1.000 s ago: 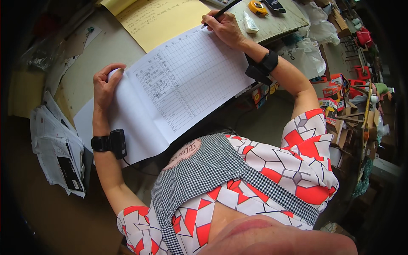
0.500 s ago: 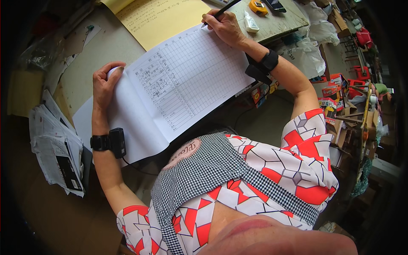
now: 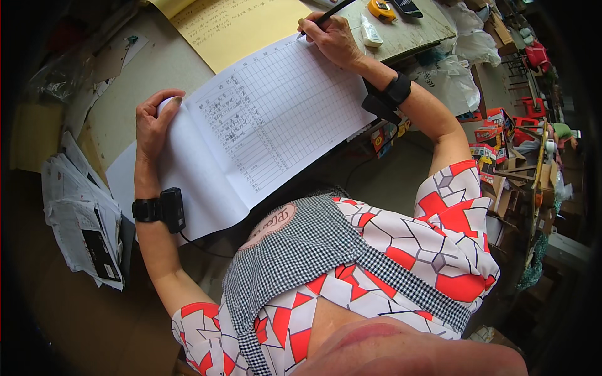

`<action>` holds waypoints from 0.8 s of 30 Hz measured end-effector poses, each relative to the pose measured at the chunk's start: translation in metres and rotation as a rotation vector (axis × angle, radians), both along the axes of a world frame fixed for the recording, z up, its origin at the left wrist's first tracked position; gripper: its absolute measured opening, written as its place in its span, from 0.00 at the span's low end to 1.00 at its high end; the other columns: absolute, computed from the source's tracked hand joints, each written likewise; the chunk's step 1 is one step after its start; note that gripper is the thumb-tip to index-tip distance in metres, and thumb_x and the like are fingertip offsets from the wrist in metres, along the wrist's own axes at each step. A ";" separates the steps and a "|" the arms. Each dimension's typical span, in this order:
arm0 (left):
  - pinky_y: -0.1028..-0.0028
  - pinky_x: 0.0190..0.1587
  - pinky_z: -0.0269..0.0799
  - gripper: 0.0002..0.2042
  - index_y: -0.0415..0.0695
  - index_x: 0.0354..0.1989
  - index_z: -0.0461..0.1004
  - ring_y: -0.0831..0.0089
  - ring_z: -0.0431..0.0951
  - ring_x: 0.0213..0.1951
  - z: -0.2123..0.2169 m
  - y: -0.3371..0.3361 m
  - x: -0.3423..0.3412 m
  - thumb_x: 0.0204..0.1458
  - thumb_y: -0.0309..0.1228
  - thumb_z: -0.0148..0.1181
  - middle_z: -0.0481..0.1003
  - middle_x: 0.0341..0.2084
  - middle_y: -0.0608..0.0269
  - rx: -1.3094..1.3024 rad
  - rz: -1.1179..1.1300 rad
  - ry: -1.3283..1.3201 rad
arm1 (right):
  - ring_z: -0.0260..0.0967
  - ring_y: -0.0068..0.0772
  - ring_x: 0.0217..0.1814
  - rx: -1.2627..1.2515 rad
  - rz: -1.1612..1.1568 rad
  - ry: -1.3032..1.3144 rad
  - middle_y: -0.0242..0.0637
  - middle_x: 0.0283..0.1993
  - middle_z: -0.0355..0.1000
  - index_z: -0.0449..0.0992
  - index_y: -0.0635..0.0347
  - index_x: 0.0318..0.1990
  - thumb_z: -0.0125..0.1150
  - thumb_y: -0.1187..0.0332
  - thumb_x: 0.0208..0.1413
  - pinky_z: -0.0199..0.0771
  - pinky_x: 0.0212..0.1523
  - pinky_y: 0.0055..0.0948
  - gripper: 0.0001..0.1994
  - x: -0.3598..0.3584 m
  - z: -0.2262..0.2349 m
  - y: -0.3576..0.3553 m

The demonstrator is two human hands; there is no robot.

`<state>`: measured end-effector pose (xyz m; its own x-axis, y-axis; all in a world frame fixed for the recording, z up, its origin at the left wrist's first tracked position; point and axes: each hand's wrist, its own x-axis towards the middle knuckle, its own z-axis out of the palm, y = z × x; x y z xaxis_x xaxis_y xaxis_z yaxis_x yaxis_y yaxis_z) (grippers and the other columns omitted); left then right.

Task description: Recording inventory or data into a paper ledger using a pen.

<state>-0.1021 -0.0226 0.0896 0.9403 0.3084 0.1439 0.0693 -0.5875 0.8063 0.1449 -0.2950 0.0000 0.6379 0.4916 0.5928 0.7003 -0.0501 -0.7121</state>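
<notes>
An open ledger (image 3: 307, 100) with a ruled grid and handwritten rows lies across the table in front of me. My right hand (image 3: 335, 44) pinches a dark pen (image 3: 333, 12), its tip at the upper edge of the grid page. At the ledger's left side, my left hand (image 3: 153, 122) grips the raised, curving blank page, thumb on top and fingers curled. Beyond the ledger lies a yellow paper pad (image 3: 241, 31) with handwriting, partly covered by the ledger's far edge.
Right of the pen hand are a small white bottle (image 3: 371, 32), a yellow tape measure (image 3: 381, 10) and a dark flat device (image 3: 407, 7). Stacked papers (image 3: 81, 216) lean at the table's left. White plastic bags (image 3: 451, 81) and red boxes (image 3: 491, 135) crowd the right.
The pen and right hand have barely shifted at the grid's top edge. My left hand keeps its grip on the page.
</notes>
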 end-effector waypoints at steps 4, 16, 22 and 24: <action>0.83 0.25 0.65 0.10 0.40 0.35 0.80 0.84 0.70 0.21 0.000 0.001 0.000 0.49 0.33 0.59 0.75 0.22 0.69 0.010 -0.002 -0.004 | 0.71 0.22 0.20 0.004 0.002 -0.031 0.36 0.21 0.75 0.79 0.66 0.31 0.54 0.64 0.59 0.73 0.25 0.22 0.14 0.003 -0.004 0.001; 0.83 0.24 0.65 0.11 0.39 0.36 0.80 0.84 0.70 0.20 -0.002 0.002 0.000 0.50 0.33 0.59 0.76 0.23 0.67 0.010 -0.023 -0.019 | 0.71 0.21 0.20 0.028 -0.051 0.064 0.34 0.20 0.75 0.80 0.64 0.30 0.53 0.63 0.58 0.71 0.25 0.23 0.14 0.001 -0.001 -0.003; 0.83 0.24 0.64 0.11 0.39 0.36 0.80 0.84 0.70 0.20 0.002 -0.003 -0.001 0.49 0.33 0.59 0.76 0.22 0.68 -0.007 -0.006 0.013 | 0.71 0.21 0.20 0.054 -0.090 0.007 0.33 0.18 0.74 0.80 0.62 0.29 0.52 0.63 0.57 0.71 0.24 0.23 0.14 0.003 -0.001 -0.006; 0.83 0.24 0.64 0.11 0.39 0.36 0.80 0.84 0.70 0.20 0.002 -0.003 -0.001 0.49 0.33 0.59 0.76 0.22 0.68 -0.005 0.000 0.010 | 0.71 0.21 0.20 0.033 -0.093 0.041 0.33 0.18 0.74 0.80 0.62 0.28 0.52 0.63 0.57 0.71 0.25 0.23 0.14 0.003 -0.001 -0.007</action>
